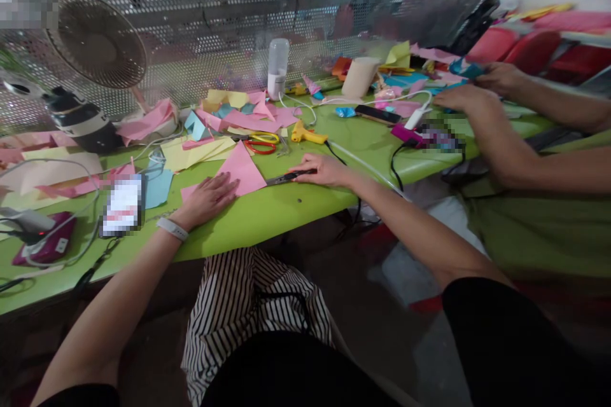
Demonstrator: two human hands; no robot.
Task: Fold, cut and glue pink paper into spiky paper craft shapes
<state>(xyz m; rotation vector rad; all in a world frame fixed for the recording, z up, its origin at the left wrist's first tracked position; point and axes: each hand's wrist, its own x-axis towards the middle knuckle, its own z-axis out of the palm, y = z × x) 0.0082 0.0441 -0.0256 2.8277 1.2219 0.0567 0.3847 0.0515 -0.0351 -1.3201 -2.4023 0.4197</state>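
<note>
The person's two hands are apart from each other on the green bench (267,219). The left hand (210,199) is spread flat, palm down, on a pink sheet (245,172), a white band (172,229) around its wrist. The right hand (324,170) is clamped on a dark cutter (289,176), whose tip meets the sheet's three o'clock corner. The sheet lies near the bench's front edge, one point towards twelve.

From the sheet, scissors (260,142) with red and yellow handles lie just beside it at one o'clock, and a yellow glue gun (309,134) near it at two. A clear-topped bottle (278,70) stands farther off at one. Yellow slips (198,152) lie near, at ten; a fan (98,38) stands beyond them. A lit phone (121,205) lies towards nine. Well apart, between two and three, a co-worker's hands (470,95) handle blue paper (465,68).
</note>
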